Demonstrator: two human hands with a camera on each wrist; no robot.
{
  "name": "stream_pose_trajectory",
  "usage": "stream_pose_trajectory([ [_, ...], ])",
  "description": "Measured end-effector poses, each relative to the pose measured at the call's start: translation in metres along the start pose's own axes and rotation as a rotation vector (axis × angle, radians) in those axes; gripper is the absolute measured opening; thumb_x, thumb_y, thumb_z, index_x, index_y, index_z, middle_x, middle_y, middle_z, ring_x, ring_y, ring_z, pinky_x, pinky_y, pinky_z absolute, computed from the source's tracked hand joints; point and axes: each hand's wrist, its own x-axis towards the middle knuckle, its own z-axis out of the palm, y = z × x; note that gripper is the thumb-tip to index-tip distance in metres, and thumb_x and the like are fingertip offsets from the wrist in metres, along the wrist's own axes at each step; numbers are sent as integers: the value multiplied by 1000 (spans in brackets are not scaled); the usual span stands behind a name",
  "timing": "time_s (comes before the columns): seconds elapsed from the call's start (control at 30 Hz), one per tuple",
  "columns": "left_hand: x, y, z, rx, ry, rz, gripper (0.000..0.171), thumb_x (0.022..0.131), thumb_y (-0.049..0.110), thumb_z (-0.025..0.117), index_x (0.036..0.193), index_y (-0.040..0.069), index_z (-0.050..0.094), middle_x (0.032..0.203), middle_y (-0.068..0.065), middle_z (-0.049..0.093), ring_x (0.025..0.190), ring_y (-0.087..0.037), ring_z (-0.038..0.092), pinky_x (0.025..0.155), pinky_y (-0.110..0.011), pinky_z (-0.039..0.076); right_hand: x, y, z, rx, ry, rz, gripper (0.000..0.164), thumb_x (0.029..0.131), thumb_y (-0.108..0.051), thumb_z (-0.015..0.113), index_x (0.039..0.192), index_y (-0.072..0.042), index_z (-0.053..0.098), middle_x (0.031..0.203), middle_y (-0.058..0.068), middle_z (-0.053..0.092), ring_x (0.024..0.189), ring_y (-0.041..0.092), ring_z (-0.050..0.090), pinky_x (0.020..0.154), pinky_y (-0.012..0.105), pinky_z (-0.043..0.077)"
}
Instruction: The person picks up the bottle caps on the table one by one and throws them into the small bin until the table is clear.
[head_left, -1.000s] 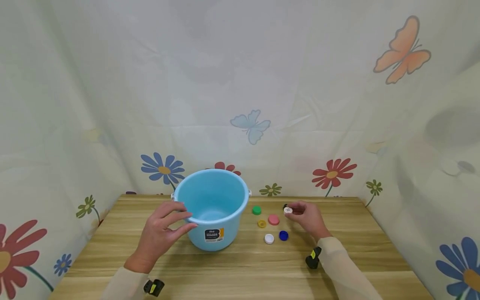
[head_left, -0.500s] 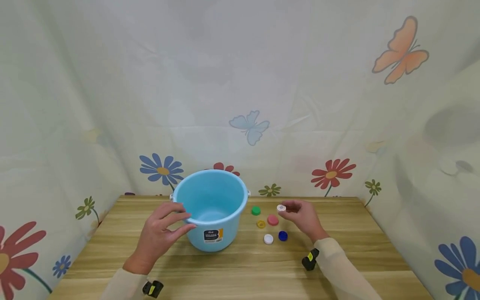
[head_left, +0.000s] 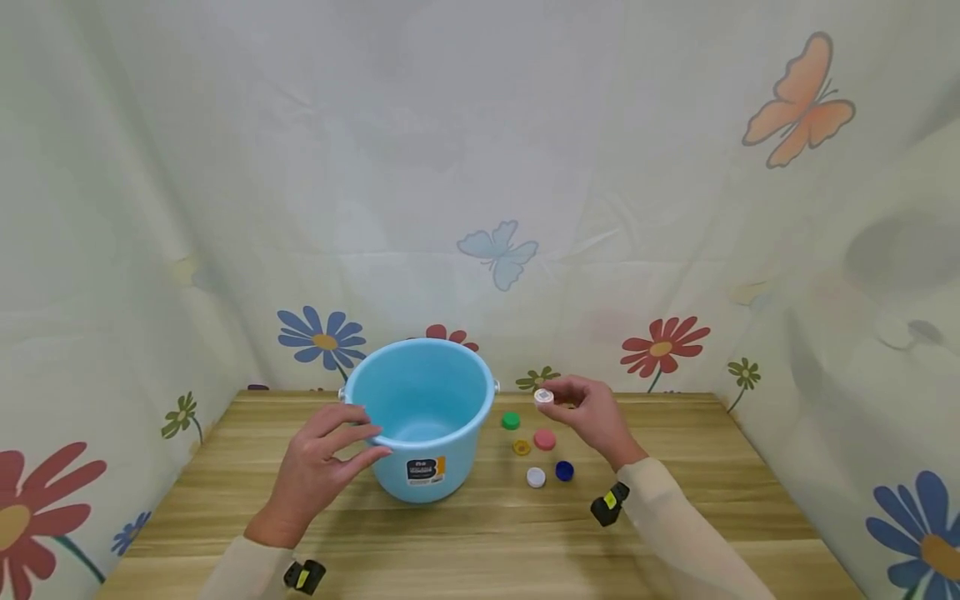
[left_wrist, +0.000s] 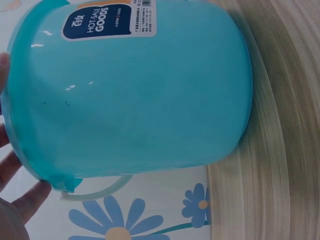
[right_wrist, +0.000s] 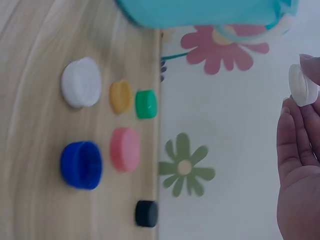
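A light blue plastic bucket (head_left: 431, 454) stands upright on the wooden table. My left hand (head_left: 318, 467) holds its near left rim, fingers over the edge and thumb on the outside; in the left wrist view the fingers (left_wrist: 32, 200) lie along the rim. A white bottle cap (head_left: 544, 397) with a marking on its top is pinched between thumb and fingers of my right hand (head_left: 596, 417). That hand is raised above the table, right of the bucket. The right wrist view shows the white cap's (right_wrist: 302, 86) rim side on.
Several loose caps lie right of the bucket: green (head_left: 511, 421), yellow (head_left: 521, 447), pink (head_left: 544, 439), white (head_left: 536, 477) and blue (head_left: 564, 471). A black cap (right_wrist: 146, 213) lies near the table's back edge. A flower-patterned curtain (head_left: 480, 167) hangs close behind the table (head_left: 465, 550).
My right hand has lifted the white cap off the table area near the black cap and carried it up and left, toward the bucket. The left hand stays on the rim.
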Motion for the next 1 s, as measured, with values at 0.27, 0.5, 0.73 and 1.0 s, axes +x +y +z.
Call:
stream_pose_trajectory([
  [0.27,0,0,0,-1,-2,0,41,53,22,91,91,19,76,100,7,65,99,-14,59,101,-19,42,7,-25,5,28,-20,-57,36,78,-35,77,109,-19,68,103,-2,69,94,17,65,86,32,56],
  [0.5,0,-1,0,0,-2,-16,40,54,25,91,91,21,76,99,10,65,101,-13,59,100,-19,43,6,-54,11,64,-55,-80,35,81,-22,75,112,-7,66,107,7,68,97,25,64,86,28,55],
  [0.73,0,-1,1,4,-33,-47,38,56,28,90,91,21,76,97,10,66,103,-15,59,102,-14,39,12,-56,18,70,-39,-115,32,80,-27,76,108,-13,68,103,2,69,95,23,65,82,26,57],
  [1.0,-2,-1,0,-2,-9,-31,42,53,24,91,92,21,76,97,10,66,103,-16,60,103,-9,34,18,-60,27,92,-68,-113,34,79,-32,76,108,-18,67,103,-4,68,94,20,63,83,34,57],
])
